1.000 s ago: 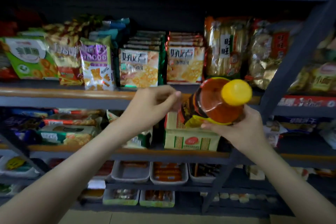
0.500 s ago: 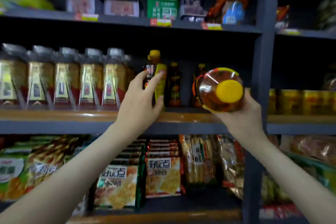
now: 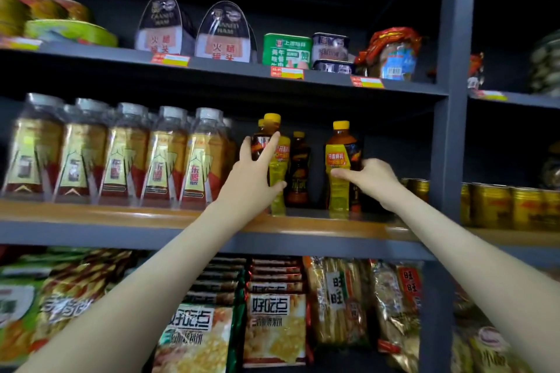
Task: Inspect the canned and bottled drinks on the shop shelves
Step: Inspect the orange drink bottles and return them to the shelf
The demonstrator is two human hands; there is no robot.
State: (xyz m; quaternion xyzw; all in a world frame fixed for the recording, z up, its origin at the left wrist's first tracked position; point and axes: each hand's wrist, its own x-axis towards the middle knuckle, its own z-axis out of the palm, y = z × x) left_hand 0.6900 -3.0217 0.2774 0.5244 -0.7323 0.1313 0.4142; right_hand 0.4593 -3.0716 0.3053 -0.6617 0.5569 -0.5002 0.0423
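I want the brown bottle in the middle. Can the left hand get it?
Probably yes: the brown bottle stands uncovered just right of the left hand, but that hand holds the yellow-label bottle.

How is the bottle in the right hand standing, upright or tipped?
Upright. The bottle has its yellow cap pointing straight up, its base meets the wooden shelf, and the right hand grips its lower label.

Above the wooden middle shelf [image 3: 91,213], two arched ham tins [image 3: 225,35] stand left of a green luncheon-meat tin [image 3: 286,50], with an orange price tag [image 3: 286,73] directly under it. Below that shelf, cracker packets [image 3: 274,330] and rice-cracker bags [image 3: 339,300] crowd together.
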